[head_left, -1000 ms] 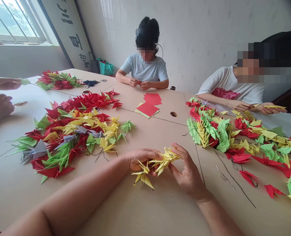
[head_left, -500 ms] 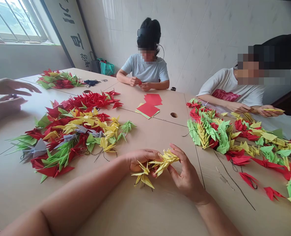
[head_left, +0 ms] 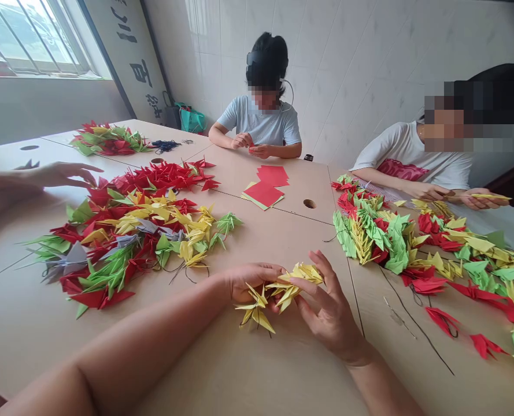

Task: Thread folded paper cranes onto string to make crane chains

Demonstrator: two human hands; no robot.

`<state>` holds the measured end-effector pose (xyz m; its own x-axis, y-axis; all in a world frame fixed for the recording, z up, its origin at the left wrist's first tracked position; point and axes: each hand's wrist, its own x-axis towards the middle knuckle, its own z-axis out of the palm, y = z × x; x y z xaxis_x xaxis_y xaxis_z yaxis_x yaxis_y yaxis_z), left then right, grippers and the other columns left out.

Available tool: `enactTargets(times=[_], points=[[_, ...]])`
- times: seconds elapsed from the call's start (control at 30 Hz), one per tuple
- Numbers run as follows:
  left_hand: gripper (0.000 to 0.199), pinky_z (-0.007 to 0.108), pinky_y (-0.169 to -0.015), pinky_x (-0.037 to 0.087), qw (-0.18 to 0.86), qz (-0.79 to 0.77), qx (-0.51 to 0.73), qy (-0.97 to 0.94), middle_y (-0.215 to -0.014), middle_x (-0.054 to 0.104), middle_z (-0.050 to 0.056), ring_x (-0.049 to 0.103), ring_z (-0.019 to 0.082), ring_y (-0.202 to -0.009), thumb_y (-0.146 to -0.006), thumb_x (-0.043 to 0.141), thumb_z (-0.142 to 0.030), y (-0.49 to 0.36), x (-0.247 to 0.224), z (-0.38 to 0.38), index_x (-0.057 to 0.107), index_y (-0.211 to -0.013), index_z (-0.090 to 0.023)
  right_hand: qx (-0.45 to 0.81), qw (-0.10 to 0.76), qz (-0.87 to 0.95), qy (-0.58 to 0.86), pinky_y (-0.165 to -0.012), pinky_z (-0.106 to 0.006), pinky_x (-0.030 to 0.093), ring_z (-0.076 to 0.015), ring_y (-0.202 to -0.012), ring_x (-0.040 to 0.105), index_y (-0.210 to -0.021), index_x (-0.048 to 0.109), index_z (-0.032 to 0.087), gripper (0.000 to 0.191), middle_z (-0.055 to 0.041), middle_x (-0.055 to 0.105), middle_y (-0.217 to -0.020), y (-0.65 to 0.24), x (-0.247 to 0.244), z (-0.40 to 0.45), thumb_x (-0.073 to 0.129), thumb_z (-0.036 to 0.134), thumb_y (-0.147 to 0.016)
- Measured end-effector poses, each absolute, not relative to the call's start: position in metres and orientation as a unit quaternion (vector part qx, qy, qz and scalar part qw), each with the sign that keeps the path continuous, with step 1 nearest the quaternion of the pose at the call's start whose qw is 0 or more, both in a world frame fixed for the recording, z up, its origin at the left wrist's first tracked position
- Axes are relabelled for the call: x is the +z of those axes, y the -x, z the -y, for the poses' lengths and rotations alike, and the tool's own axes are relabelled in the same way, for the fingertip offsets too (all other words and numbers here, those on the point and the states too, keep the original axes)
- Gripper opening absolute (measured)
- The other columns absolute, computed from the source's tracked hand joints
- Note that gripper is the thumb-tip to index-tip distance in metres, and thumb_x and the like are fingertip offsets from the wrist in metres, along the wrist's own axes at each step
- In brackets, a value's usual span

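A string of folded yellow paper cranes (head_left: 303,271) is between my two hands, just above the table (head_left: 257,370). My left hand (head_left: 248,281) is closed around its left part, with the fingertips partly hidden behind the paper. One yellow crane and bits of dark thread dangle below that hand. My right hand (head_left: 332,318) holds the right end, its thumb below and a finger lying over the folded paper, while another finger points up.
A heap of colourful paper cranes (head_left: 139,231) lies at left, with a co-worker's hand (head_left: 68,173) at its edge. More crane strings (head_left: 387,231) lie at right near a needle (head_left: 399,318) and thread. Red paper squares (head_left: 263,192) lie ahead. Two people sit opposite.
A finger of my right hand has come down over the yellow cranes. At left, the co-worker's hand has moved right to the heap. My left hand has hardly moved.
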<state>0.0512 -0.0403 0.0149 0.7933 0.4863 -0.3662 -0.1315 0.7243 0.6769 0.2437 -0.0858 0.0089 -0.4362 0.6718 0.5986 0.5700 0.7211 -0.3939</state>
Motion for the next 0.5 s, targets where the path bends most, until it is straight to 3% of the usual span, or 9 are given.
enactTargets(times=[0.2,0.37,0.5], points=[[0.029,0.023,-0.046,0.046,0.879,-0.28,0.169,-0.347,-0.065,0.06,0.001,0.058,0.014,-0.052,-0.071,0.069,-0.036,-0.0513,0.0167,0.0408,0.055,-0.087,-0.017,0.062,0.391,0.836,0.379,-0.093,-0.046,0.049,-0.0267,-0.124,0.045,-0.107,0.059,0.029,0.03,-0.0086,0.044,-0.132,-0.2437,0.007,0.0828,0.051,0.01,-0.085],[0.035,0.026,-0.052,0.047,0.873,-0.284,0.183,-0.351,-0.064,0.06,0.003,0.058,0.015,-0.054,-0.076,0.06,-0.05,-0.0493,0.0149,0.0395,0.053,-0.082,-0.016,0.054,0.404,0.815,0.411,-0.09,-0.042,0.052,-0.0244,-0.117,0.052,-0.102,0.062,0.029,0.023,-0.0078,0.052,-0.123,-0.2451,0.0069,0.0805,0.051,0.016,-0.087],[0.032,0.026,-0.06,0.048,0.875,-0.258,0.218,-0.347,-0.07,0.061,0.004,0.059,0.014,-0.063,-0.077,0.06,-0.045,-0.0472,0.015,0.0362,0.056,-0.085,-0.015,0.032,0.423,0.792,0.44,-0.088,-0.042,0.052,-0.0251,-0.113,0.055,-0.099,0.064,0.028,0.017,-0.0081,0.053,-0.119,-0.248,0.0053,0.0776,0.053,0.022,-0.087]])
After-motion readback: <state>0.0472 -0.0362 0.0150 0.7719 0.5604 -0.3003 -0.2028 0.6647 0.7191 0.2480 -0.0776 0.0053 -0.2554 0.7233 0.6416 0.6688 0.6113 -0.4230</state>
